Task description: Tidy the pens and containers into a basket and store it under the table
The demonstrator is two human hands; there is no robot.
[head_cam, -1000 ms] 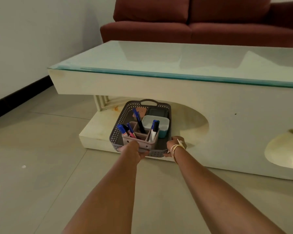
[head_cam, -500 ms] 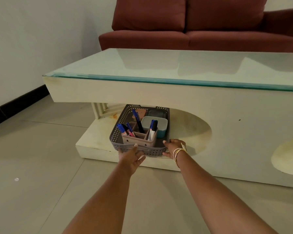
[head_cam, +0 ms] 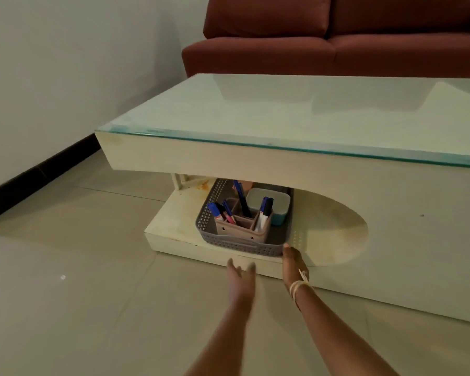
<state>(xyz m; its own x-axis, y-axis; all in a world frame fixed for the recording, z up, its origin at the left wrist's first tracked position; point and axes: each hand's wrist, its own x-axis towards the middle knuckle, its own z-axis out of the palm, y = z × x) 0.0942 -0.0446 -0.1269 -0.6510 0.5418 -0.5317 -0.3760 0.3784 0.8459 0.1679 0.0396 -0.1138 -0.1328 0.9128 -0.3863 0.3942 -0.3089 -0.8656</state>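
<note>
A grey perforated basket (head_cam: 228, 242) sits on the lower shelf (head_cam: 174, 229) of the cream table, under its top. Inside it a pinkish-brown pen holder (head_cam: 240, 230) carries several blue pens (head_cam: 240, 198), and behind that stands a blue box with a pale lid (head_cam: 269, 203). My left hand (head_cam: 240, 275) hovers open in front of the shelf edge, a short way off the basket and blurred. My right hand (head_cam: 293, 263) has its fingertips at the basket's front right corner, fingers stretched out, holding nothing.
The glass table top (head_cam: 310, 115) overhangs the shelf and hides the basket's far end. A red sofa (head_cam: 337, 36) stands behind the table. A white wall with a dark skirting (head_cam: 38, 169) runs along the left. Pale floor tiles (head_cam: 92, 308) lie in front.
The basket has slid deeper under the table top. My left hand has come off its front rim and drawn back; my right hand stays at the front corner. The view shifted left.
</note>
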